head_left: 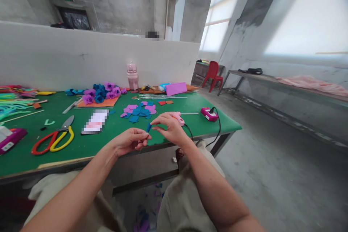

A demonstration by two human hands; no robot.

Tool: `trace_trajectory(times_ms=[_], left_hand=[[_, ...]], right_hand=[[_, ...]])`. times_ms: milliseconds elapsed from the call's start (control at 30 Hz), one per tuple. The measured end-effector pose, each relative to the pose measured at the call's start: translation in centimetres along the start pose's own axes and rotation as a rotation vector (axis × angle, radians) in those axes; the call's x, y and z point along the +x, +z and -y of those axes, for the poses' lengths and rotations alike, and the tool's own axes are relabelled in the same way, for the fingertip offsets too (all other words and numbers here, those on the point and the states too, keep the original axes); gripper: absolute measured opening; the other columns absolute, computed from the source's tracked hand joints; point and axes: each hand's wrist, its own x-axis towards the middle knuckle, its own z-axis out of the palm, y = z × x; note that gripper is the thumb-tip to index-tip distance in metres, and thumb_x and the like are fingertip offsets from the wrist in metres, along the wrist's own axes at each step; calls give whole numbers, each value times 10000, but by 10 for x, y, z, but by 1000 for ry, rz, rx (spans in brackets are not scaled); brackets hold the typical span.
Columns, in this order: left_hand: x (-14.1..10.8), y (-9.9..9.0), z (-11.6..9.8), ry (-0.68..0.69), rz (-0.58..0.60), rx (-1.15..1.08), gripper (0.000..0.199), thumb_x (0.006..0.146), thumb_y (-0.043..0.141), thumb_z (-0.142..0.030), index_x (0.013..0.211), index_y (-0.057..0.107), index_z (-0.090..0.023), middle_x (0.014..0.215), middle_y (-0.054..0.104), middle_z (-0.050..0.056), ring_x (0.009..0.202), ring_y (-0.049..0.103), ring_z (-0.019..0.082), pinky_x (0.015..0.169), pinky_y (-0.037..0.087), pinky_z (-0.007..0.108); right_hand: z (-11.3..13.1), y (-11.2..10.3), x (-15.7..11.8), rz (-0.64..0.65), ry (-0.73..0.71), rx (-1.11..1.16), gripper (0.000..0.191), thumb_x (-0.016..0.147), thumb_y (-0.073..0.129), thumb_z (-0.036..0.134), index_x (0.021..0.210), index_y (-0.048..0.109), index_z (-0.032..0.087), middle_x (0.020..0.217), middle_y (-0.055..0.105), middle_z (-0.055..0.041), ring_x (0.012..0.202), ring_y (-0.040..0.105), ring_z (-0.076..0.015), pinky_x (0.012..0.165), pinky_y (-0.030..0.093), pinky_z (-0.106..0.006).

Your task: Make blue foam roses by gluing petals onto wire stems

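Matt, crinkled paper makes up the small blue roll [149,127], the cut pieces [134,119] and the purple and blue flowers [99,98] on a smooth, faintly glossy green tabletop [195,100]. Scissors [61,129] pair shiny metal blades with smooth plastic handles; translucent plastic forms a pink bottle [133,81], glossy plastic a red chair [213,69], rough matt concrete the wall [122,3]

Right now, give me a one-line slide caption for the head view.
Left hand and right hand at a small blue piece over a green table, purple and blue flowers beyond.
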Motion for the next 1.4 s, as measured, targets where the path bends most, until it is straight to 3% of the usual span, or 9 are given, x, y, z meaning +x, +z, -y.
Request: trace_trajectory(times_ms=[333, 867, 967, 1133, 1233, 1400], left_hand=[[1, 1, 1, -28, 28, 37, 211, 654, 721, -290, 696, 683, -87, 530, 588, 32, 382, 386, 22, 392, 247, 173], [-3, 0, -2, -32, 28, 137, 222, 660, 715, -314, 701, 691, -97, 502, 572, 22, 379, 375, 25, 370, 224, 156], [-1, -1, -1, 44, -30, 181, 236, 663, 709, -339, 720, 694, -111, 567, 617, 44, 418, 444, 46, 392, 292, 157], [2, 3, 0, 316, -253, 284, 243, 625, 727, -345, 737, 712, -130, 653, 672, 61, 515, 543, 102, 517, 429, 216], [3, 6, -2, 445, -367, 388, 206, 648, 704, -335, 729, 723, -146, 611, 673, 45, 539, 559, 126, 568, 443, 239], [2, 6, -3, 581, -442, 539, 156, 672, 673, -312, 633, 719, -169, 590, 672, 27, 596, 581, 155, 609, 431, 238]], right_hand=[[4, -4, -3, 151, -20, -66, 89, 831, 537, 190, 838, 623, 214, 843, 585, -34, 831, 532, -164, 763, 408, -286], [5, -7, -3, 209, -43, -107, 61, 838, 519, 190, 807, 571, 186, 835, 568, -40, 819, 520, -167, 780, 385, -302], [3, -8, -3, 95, 17, 0, 49, 813, 551, 220, 852, 559, 193, 835, 561, -32, 788, 515, -160, 771, 399, -304], [-4, -1, -2, -179, 230, 239, 118, 835, 501, 279, 917, 539, 203, 879, 572, -29, 761, 535, -138, 760, 428, -295], [2, 10, -1, -208, 275, 294, 163, 792, 564, 313, 914, 554, 205, 879, 579, -31, 751, 542, -142, 740, 441, -293], [20, 26, 0, -160, 167, 251, 310, 729, 651, 294, 1017, 575, 207, 920, 597, -42, 791, 545, -155, 772, 441, -300]])
